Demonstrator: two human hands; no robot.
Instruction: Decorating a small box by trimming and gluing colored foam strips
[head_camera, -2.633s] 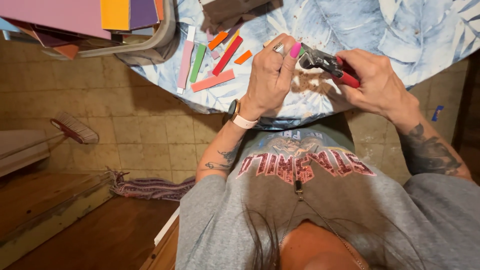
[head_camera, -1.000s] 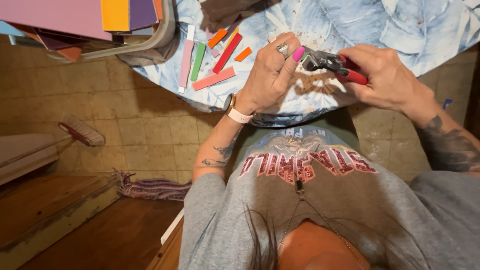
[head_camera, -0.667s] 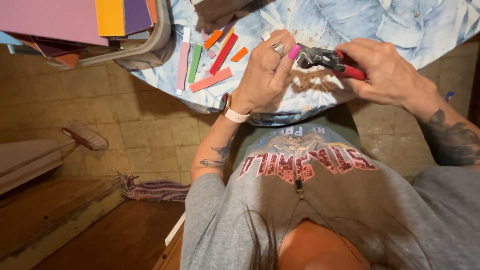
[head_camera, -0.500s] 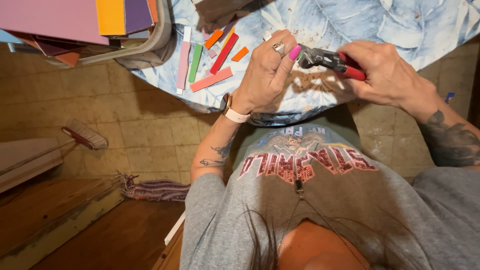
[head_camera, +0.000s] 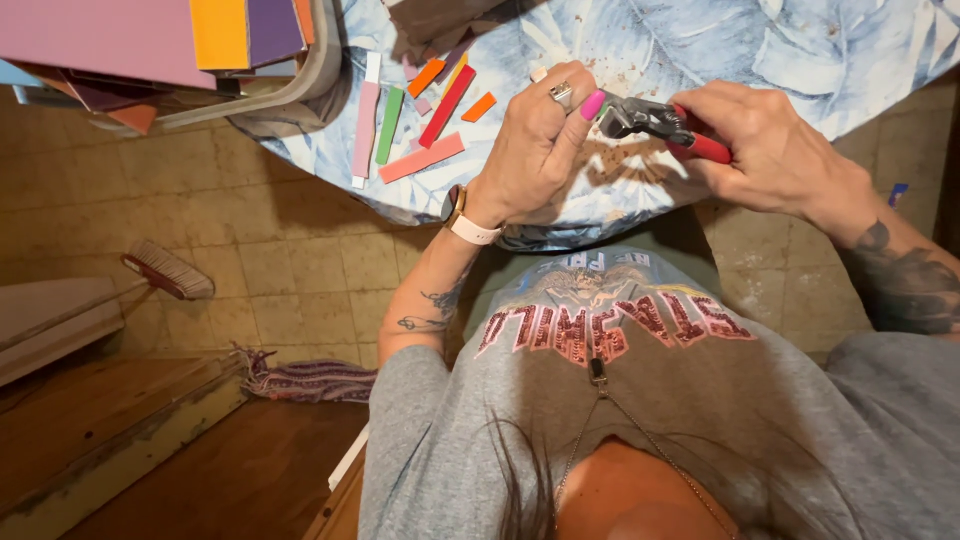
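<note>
red-handled pliers (head_camera: 665, 125) gripped in right hand (head_camera: 775, 150) over table (head_camera: 700, 40); left hand (head_camera: 535, 150) closed at the pliers' nose, pinched piece hidden. squeeze should be kept steady, fingertips (head_camera: 592, 104) kept off the nose.

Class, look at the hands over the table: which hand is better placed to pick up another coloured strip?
Probably the left hand. It lies nearer the coloured strips on the table, pinching at most something small at the tool's tip. The right hand is wrapped around the red-handled pliers, farther away.
</note>
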